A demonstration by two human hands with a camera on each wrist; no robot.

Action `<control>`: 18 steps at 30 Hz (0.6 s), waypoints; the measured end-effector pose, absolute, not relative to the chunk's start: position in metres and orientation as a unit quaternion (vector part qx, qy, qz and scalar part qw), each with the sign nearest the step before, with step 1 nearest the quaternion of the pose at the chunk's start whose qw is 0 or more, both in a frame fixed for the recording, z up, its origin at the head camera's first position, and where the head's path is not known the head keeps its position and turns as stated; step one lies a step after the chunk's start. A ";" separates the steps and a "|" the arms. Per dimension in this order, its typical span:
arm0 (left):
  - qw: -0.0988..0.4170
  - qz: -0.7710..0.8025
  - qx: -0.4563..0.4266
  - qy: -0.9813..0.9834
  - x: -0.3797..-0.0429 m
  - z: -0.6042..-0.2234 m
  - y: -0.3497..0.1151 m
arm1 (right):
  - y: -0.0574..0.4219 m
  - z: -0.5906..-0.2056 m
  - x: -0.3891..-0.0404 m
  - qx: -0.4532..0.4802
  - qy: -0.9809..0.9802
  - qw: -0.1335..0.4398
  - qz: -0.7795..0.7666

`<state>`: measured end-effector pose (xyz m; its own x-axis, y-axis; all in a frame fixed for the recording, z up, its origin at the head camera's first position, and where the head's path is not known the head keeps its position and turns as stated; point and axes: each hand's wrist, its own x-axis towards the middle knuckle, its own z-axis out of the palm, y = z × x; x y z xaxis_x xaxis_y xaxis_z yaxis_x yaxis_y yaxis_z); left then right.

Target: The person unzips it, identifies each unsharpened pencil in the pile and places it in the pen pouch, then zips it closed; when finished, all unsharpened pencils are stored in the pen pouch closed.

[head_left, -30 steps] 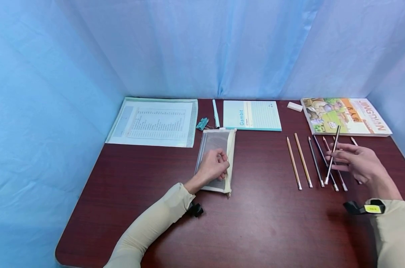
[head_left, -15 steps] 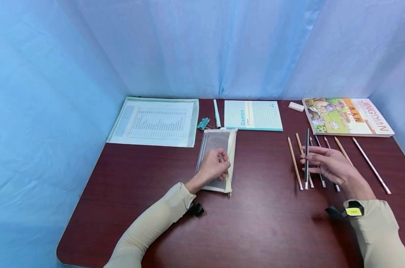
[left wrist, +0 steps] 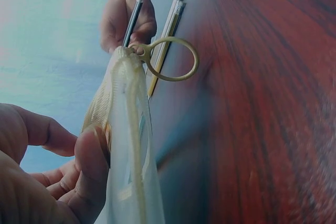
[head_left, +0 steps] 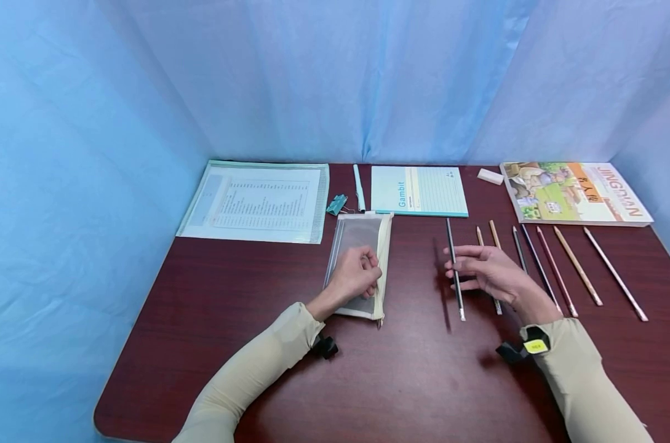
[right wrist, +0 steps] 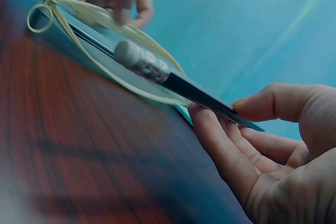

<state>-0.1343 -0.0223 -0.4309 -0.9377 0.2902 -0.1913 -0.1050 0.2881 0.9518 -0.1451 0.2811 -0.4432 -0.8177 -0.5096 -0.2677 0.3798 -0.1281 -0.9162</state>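
My left hand (head_left: 352,274) pinches the cream zip edge of a see-through mesh pencil pouch (head_left: 359,229) lying mid-table. In the right wrist view the pouch's mouth gapes, with a dark pencil (right wrist: 92,42) showing inside and a ring pull (right wrist: 39,18) at one end. Between thumb and fingertips, my right hand (head_left: 495,272) holds a dark pencil (head_left: 459,299) above the table, to the right of the pouch. Its white eraser (right wrist: 127,53) points toward me. Several other pencils lie in a row on the right, the nearest partly behind my right hand.
Along the back are a document sleeve (head_left: 257,203), a teal binder clip (head_left: 336,204), a capped pen (head_left: 359,187), a Gambit notebook (head_left: 418,191), a white eraser block (head_left: 490,176) and a picture-covered book (head_left: 578,192). Blue curtains (head_left: 335,80) enclose the table.
My right hand has carried the dark pencil leftward, from over the pencil row to the gap beside the pouch. My left hand has stayed on the pouch's edge.
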 end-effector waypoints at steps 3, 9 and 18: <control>0.164 0.594 0.058 0.785 -0.134 -0.431 -0.022 | 0.265 -0.444 -0.147 -0.048 0.599 0.307 -0.738; 0.161 0.592 0.060 0.788 -0.135 -0.431 -0.023 | 0.231 -0.448 -0.154 -0.029 0.623 0.335 -0.707; 0.168 0.593 0.053 0.786 -0.135 -0.429 -0.023 | 0.187 -0.454 -0.169 -0.009 0.646 0.345 -0.681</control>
